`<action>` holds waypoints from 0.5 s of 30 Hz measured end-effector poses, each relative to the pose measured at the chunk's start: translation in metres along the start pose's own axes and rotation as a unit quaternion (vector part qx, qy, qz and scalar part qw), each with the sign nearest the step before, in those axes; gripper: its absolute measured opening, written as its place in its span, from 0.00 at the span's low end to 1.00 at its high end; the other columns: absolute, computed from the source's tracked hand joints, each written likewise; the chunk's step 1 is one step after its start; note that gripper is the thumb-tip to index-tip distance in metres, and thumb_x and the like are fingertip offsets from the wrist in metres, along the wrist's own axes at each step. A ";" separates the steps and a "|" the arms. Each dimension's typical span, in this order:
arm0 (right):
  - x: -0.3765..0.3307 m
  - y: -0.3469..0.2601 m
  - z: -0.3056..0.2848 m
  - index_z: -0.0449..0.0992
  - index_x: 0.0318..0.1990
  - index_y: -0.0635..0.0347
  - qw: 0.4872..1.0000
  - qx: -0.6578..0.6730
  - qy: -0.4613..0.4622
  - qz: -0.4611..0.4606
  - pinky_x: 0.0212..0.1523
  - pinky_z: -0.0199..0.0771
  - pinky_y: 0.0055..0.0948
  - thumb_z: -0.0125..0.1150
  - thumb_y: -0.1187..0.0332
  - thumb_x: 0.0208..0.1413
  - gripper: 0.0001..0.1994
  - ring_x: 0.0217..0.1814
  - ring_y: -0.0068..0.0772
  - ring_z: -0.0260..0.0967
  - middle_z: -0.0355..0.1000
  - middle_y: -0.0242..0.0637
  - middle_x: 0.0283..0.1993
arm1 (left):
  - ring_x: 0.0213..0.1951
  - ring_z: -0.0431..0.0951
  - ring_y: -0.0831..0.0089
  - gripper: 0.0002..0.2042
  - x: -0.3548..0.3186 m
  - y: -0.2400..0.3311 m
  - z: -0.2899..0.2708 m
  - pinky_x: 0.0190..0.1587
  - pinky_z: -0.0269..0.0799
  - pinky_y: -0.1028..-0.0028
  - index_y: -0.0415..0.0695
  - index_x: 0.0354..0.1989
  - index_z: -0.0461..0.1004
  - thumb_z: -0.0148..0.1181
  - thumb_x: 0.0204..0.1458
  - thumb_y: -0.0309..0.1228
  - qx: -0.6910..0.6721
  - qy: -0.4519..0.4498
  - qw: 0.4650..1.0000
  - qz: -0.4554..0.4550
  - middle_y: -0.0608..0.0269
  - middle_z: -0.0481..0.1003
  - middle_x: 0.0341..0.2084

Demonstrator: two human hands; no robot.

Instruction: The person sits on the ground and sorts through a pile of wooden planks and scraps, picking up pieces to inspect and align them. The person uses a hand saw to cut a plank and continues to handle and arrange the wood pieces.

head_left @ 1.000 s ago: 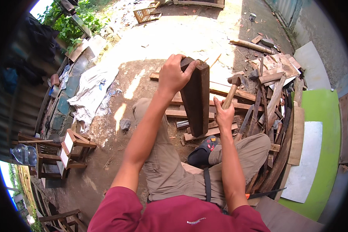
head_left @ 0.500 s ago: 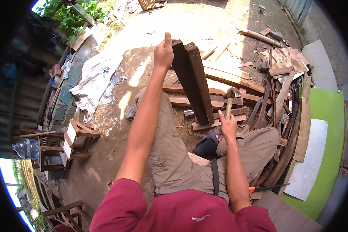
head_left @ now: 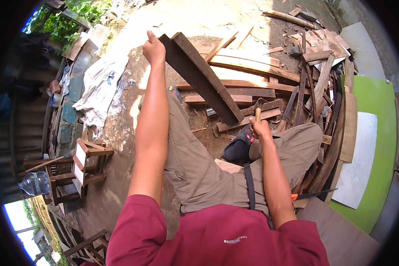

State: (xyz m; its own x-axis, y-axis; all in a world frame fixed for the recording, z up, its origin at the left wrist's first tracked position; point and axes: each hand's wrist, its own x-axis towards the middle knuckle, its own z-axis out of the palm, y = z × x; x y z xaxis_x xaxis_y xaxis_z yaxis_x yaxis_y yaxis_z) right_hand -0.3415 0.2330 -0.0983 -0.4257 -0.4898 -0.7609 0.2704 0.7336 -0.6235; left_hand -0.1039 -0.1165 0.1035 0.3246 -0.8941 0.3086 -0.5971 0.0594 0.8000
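My left hand is stretched far forward, gripping the upper end of a dark wooden beam that slants down to the right onto a pile of planks. My right hand is closed around a pale wooden tool handle, close to my bent right knee; the tool's head is hidden among the wood. I sit on the ground in khaki trousers and a dark shoe.
Loose planks and offcuts lie ahead and to the right. A green and white board stands at right. A saw with an orange handle lies by my right side. White cloth, small wooden stools and a water jug sit left.
My left hand has tipped the dark beam from upright to a long slant, reaching further forward. My right hand with the handle has dropped lower, nearer my knee.
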 end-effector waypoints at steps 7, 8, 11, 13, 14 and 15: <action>0.029 0.016 0.000 0.73 0.30 0.65 0.999 0.012 0.007 -0.033 0.15 0.65 0.35 0.69 0.56 0.60 0.20 0.17 0.30 0.69 0.70 0.38 0.21 | 0.46 0.79 0.37 0.37 0.005 -0.008 0.002 0.54 0.71 0.49 0.27 0.36 0.77 0.40 0.68 0.59 0.029 0.021 0.999 -0.021 0.31 0.79 0.37; 0.027 0.015 0.000 0.73 0.30 0.65 1.000 0.010 0.006 -0.028 0.15 0.64 0.35 0.69 0.56 0.61 0.20 0.16 0.31 0.68 0.70 0.38 0.21 | 0.47 0.79 0.38 0.37 0.006 -0.011 0.001 0.54 0.71 0.50 0.27 0.39 0.76 0.41 0.68 0.59 0.023 0.034 0.999 -0.031 0.31 0.79 0.39; 0.014 0.010 0.003 0.72 0.31 0.66 1.000 0.018 -0.021 -0.013 0.14 0.63 0.35 0.68 0.57 0.61 0.20 0.15 0.31 0.66 0.70 0.40 0.20 | 0.49 0.79 0.39 0.34 0.025 -0.036 0.000 0.56 0.71 0.52 0.28 0.44 0.72 0.46 0.67 0.58 0.002 0.021 0.997 -0.076 0.33 0.78 0.42; 0.010 0.007 0.000 0.71 0.32 0.67 1.000 0.019 -0.014 -0.006 0.13 0.63 0.35 0.68 0.57 0.61 0.20 0.14 0.31 0.65 0.70 0.40 0.21 | 0.50 0.79 0.41 0.35 0.023 -0.039 0.005 0.57 0.72 0.54 0.26 0.43 0.75 0.51 0.65 0.57 -0.008 0.047 0.996 -0.076 0.32 0.79 0.44; 0.008 0.006 0.000 0.71 0.32 0.67 1.000 0.019 -0.011 -0.003 0.13 0.63 0.35 0.68 0.57 0.61 0.20 0.14 0.31 0.65 0.70 0.41 0.21 | 0.52 0.79 0.41 0.35 0.024 -0.042 0.004 0.57 0.71 0.54 0.25 0.43 0.77 0.53 0.64 0.57 0.009 0.002 0.997 -0.077 0.31 0.79 0.44; 0.007 0.006 -0.001 0.71 0.32 0.67 1.000 0.018 -0.009 -0.002 0.13 0.63 0.35 0.68 0.57 0.61 0.20 0.14 0.31 0.65 0.70 0.41 0.21 | 0.53 0.79 0.41 0.35 0.027 -0.043 -0.001 0.58 0.71 0.55 0.24 0.42 0.78 0.54 0.63 0.57 0.026 -0.043 0.996 -0.077 0.30 0.79 0.45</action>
State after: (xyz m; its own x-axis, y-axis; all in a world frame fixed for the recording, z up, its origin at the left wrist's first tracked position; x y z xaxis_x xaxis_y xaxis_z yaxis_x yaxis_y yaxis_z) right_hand -0.3439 0.2341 -0.1070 -0.4111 -0.5007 -0.7618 0.2993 0.7152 -0.6316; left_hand -0.0690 -0.1427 0.0781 0.3535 -0.9253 0.1372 -0.5830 -0.1033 0.8059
